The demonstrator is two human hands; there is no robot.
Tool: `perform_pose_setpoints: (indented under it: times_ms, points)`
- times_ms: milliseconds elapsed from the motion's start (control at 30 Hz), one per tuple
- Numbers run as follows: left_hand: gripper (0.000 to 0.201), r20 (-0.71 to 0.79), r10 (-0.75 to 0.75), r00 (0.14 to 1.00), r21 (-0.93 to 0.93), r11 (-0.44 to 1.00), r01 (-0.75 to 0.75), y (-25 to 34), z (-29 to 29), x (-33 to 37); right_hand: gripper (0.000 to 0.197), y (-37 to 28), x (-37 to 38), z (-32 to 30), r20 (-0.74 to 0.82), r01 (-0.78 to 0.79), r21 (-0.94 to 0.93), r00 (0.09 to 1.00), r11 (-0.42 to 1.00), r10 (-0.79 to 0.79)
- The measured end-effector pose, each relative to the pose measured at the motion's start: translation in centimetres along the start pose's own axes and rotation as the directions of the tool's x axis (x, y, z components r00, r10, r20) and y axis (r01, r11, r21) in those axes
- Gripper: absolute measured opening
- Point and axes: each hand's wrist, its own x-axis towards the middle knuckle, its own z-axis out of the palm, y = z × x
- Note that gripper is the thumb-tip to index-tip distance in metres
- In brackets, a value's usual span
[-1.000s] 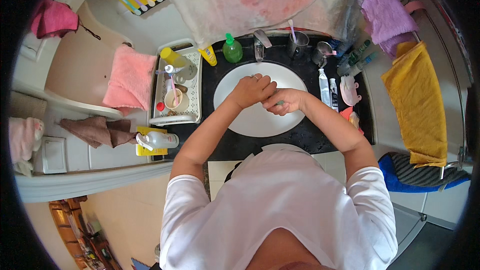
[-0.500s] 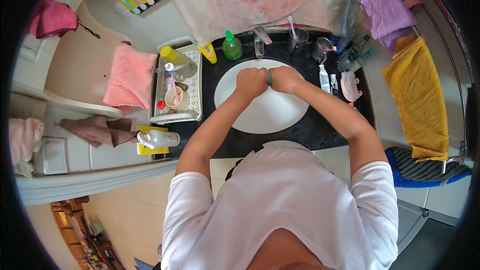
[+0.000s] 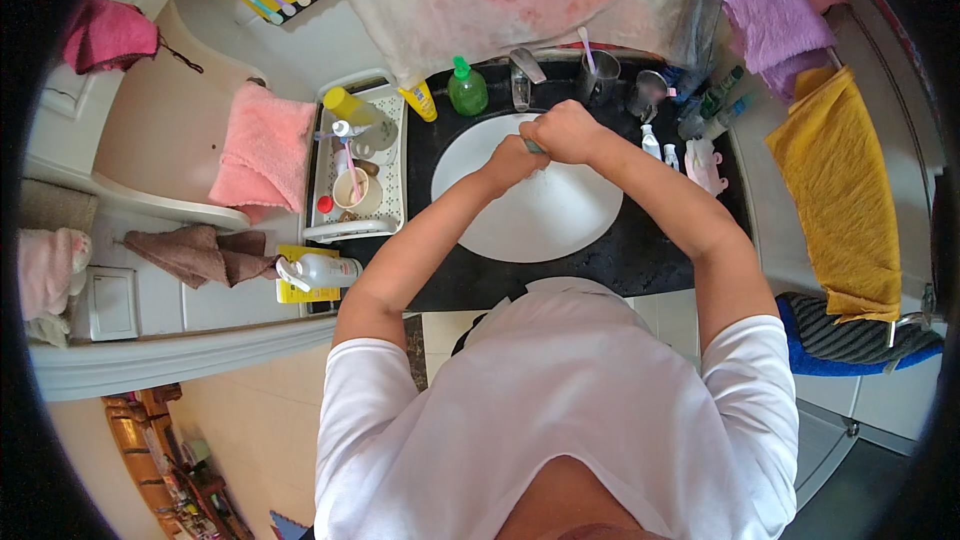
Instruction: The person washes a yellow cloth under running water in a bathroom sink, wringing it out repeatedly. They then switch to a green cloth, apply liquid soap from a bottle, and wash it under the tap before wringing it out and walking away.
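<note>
Over the white oval washbasin (image 3: 560, 230), both my hands are closed around what looks like a small wrung grey-green cloth (image 3: 536, 147). Only a sliver of it shows between the fists. My left hand (image 3: 513, 162) grips its lower left part, palm turned in. Above and to the right, my right hand (image 3: 566, 132) is wrapped round the other end, touching the left. The chrome faucet (image 3: 522, 85) stands just beyond the hands, at the basin's far rim.
Left of the basin, a white tray (image 3: 345, 230) carries a cup and bottles. A green pump bottle (image 3: 467, 90) and yellow tube (image 3: 420, 102) stand behind. At right are metal cups (image 3: 600, 75), white tubes (image 3: 650, 143) and a pink-white holder (image 3: 706, 168). A spray bottle (image 3: 325, 271) lies at left.
My fists have turned against each other: the left has dropped slightly and shifted left, while the right has risen over it. The grey-green cloth is now tilted between them.
</note>
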Motion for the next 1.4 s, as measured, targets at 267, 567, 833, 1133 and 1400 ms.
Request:
perform_pose_setpoints:
  times_ms: [267,567,833,1133,1400]
  points:
    - [0.016,0.184,-0.171,0.968,-0.240,0.947,0.213,3.8,-0.7,-2.3,0.009,0.8,0.5,-1.9,-0.092,0.158,-0.002,0.983,0.987,-0.157]
    - [0.021,0.200,-0.244,0.949,-0.320,0.899,0.299,6.2,-0.1,-3.5,0.012,1.5,0.2,-3.5,-0.224,0.265,-0.026,0.938,0.964,-0.264]
    - [0.023,-0.236,0.453,0.860,0.170,0.890,-0.422,11.1,-3.7,-6.1,0.021,-0.2,0.1,-12.1,-0.306,-0.127,0.321,0.924,0.939,0.230]
    - [0.062,0.204,-0.019,0.979,0.225,0.974,-0.028,-9.4,1.4,-3.6,0.024,-1.3,-4.5,13.9,0.391,-0.410,0.224,0.869,0.884,0.304]
    - [0.084,-0.207,-0.192,0.959,-0.544,0.837,0.050,-6.9,5.7,-12.2,0.049,-7.0,-3.8,11.1,0.155,-0.283,0.789,0.951,0.545,0.269]
